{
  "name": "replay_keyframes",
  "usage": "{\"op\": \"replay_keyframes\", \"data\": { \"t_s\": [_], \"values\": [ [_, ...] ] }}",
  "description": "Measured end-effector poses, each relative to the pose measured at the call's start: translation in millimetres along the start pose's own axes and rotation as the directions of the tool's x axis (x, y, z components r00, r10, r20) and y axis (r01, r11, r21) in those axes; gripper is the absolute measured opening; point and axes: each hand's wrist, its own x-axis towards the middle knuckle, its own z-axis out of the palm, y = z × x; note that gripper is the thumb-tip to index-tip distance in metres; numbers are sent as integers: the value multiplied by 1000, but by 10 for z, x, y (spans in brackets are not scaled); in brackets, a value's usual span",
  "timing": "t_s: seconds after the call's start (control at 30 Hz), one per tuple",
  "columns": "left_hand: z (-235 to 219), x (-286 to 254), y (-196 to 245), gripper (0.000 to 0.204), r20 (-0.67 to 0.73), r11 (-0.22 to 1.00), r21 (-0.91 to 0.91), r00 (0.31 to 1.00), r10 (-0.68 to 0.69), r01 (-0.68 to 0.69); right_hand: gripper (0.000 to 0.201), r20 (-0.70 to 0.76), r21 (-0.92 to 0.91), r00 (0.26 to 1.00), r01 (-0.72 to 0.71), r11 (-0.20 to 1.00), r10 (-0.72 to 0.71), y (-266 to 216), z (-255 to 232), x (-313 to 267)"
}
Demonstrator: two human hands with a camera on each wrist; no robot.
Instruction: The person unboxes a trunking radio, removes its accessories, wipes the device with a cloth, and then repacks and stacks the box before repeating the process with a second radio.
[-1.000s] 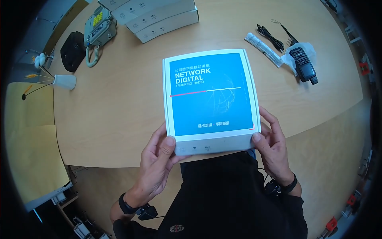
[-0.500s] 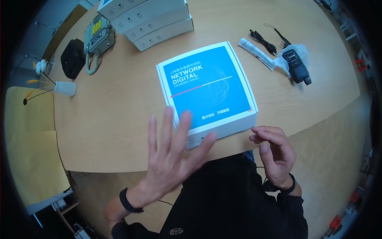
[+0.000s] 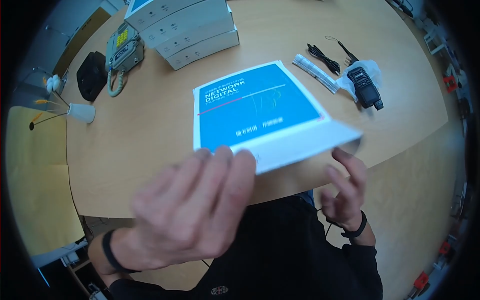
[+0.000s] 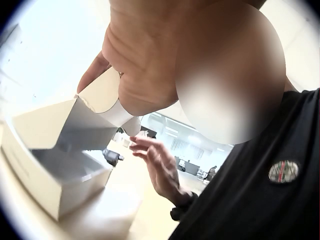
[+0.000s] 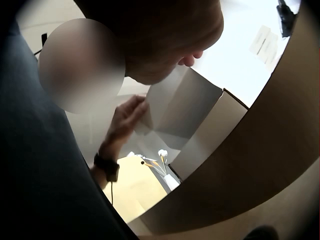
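A white cardboard box (image 4: 37, 187) with a blue printed lid (image 3: 257, 112) lies at the table's near edge. Its lid is tilted up at the front, and the left wrist view looks into the gap, where the inside is mostly shaded. My left hand (image 3: 192, 205) pinches the lid's front flap (image 3: 300, 145) near its left end, fingers over the outer face. At the flap's other corner is my right hand (image 3: 347, 187), its fingers loosely bent with nothing in them and fingertips close to the edge.
A black handheld radio (image 3: 365, 87) rests on clear plastic wrap at the right, near a rolled paper (image 3: 315, 73), a coiled black cable (image 3: 323, 59) and an antenna (image 3: 348, 53). Stacked white boxes (image 3: 200, 50), a desk telephone (image 3: 124, 50) and a white vase (image 3: 81, 112) stand farther left.
Both hands let go of the box as it came down on the table. My left hand then took the front flap and raised the lid, while the right hand stayed near the right corner.
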Motion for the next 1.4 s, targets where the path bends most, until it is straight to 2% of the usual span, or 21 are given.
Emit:
{"op": "replay_keyframes", "data": {
  "t_s": [0.13,0.27,0.33,0.37,0.4,0.43,0.5,0.6,0.67,0.7,0.8,0.9,0.93,0.97,1.1,1.17,1.2,1.23,1.27,1.3,1.4],
  "values": [
    [-130,211,-473,27,-283,995,64,958,-51,72,45,139,-32,989,47,998,-43,-44,258,254],
    [-89,591,-958,45,-277,966,107,940,-200,237,36,314,-124,937,198,972,-151,-29,326,196],
    [63,692,-1090,55,-324,961,46,914,-244,273,33,300,177,939,115,977,-165,-55,254,174],
    [145,675,-1171,53,-347,910,368,936,-56,191,29,292,177,935,152,972,-199,-68,225,173],
    [231,689,-1209,51,-308,750,652,942,130,109,29,293,159,937,146,976,-188,-72,195,143],
    [286,659,-1125,40,-375,849,524,912,167,60,27,296,205,934,145,968,-202,-69,179,108],
    [409,532,-906,54,-156,919,354,958,241,-173,24,332,288,913,141,947,-237,-37,112,120],
    [716,282,-577,60,138,991,28,982,128,-133,23,284,453,939,48,890,-195,36,-31,256],
    [917,155,-513,59,232,996,-54,969,85,-74,29,216,308,967,65,949,-136,277,-131,379],
    [1038,87,-518,53,256,993,-120,966,45,-15,34,183,94,980,66,993,-82,385,-151,524],
    [1167,111,-553,38,292,970,-235,956,8,64,51,109,-343,994,20,939,18,859,-17,1038],
    [1282,216,-619,33,249,965,-261,968,30,37,46,87,-434,996,36,900,2,1484,245,1292],
    [1323,251,-658,33,238,962,-272,969,60,7,41,321,-444,917,-73,893,235,1598,271,1393],
    [1343,277,-691,34,228,958,-284,969,91,-23,37,521,-481,731,-174,859,440,1673,303,1460],
    [1381,324,-667,30,128,961,-260,984,126,-90,35,524,-488,689,-239,839,501,1861,500,1443],
    [1336,386,-612,36,18,820,-559,991,-133,120,36,402,-231,784,-413,881,473,1847,469,1396],
    [1306,491,-565,36,7,818,-564,992,-130,111,36,398,-243,785,-410,879,475,1726,443,1406],
    [1262,617,-486,47,28,624,-743,943,-331,241,36,318,161,769,-621,767,555,1500,437,1434],
    [1234,735,-409,61,104,367,-873,858,-504,322,38,272,549,711,-668,503,648,1343,419,1482],
    [1238,867,-381,76,214,187,-919,838,-501,346,38,271,541,705,-675,502,655,1276,390,1547],
    [1289,1090,-432,77,322,48,-922,827,-461,385,39,295,528,727,-665,528,619,1282,248,1756]
  ]
}}
